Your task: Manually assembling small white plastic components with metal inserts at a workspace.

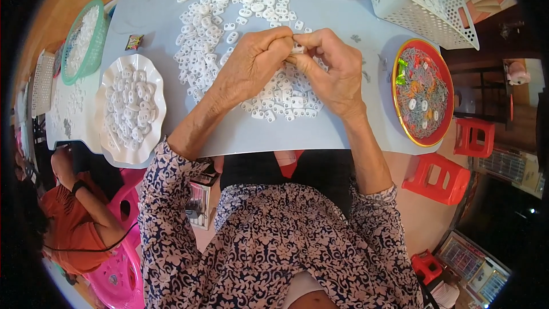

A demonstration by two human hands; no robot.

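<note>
Both hands meet over centre of counter (251, 134): left hand (251, 63) & right hand (334, 71) pinched shut on one small white plastic piece (297, 49). Big loose pile (229, 28) unprocessed, approx. most left; white scalloped dish (130, 109) already quite full.

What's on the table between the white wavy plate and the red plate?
In the head view, the heap of small white plastic pieces lies between the white wavy plate and the red plate, with the left hand and right hand above it.
</note>
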